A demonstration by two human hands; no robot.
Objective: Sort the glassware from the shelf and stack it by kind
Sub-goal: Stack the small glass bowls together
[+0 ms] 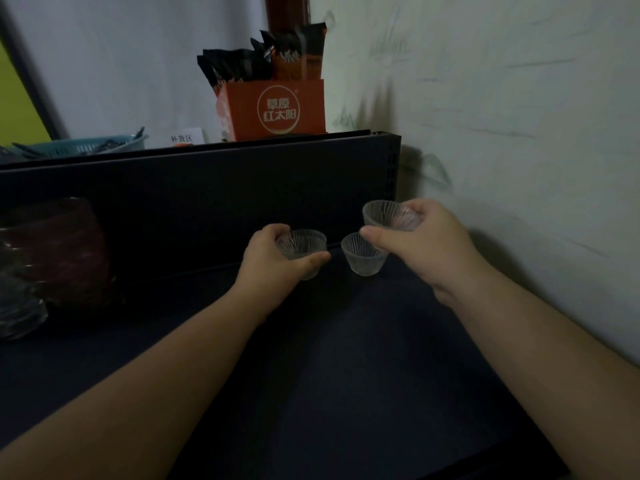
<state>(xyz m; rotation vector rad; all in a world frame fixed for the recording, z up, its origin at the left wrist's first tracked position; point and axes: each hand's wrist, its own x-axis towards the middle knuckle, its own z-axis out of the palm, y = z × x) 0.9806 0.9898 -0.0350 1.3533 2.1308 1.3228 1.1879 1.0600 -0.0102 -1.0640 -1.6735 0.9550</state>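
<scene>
Both hands are loaded. The left hand [273, 258] wraps a small ribbed glass cup [302, 244], thumb across the front wall and fingers round the far side; whether the cup sits on the dark shelf [346, 358] or just above it cannot be told. The right hand [419, 244] pinches a second ribbed cup [384, 213] at the rim, thumb in front and fingers behind, lifted clear. A third matching cup [363, 254] stands upright on the shelf between the hands, just below the right-hand cup.

Probable intent: nest the raised cup into the standing one. The rim grip leaves its tapered base free to drop in, and all three are the same kind, so one stack.

A stack of dark reddish bowls [59, 247] sits at the far left, with clear glassware [17, 313] in front of it, too dim to identify. An orange carton of sachets [277, 109] and a blue basket [86, 145] sit on the ledge above, not part of the job.

Risk: thin glass, low light, so go gently at contact.
</scene>
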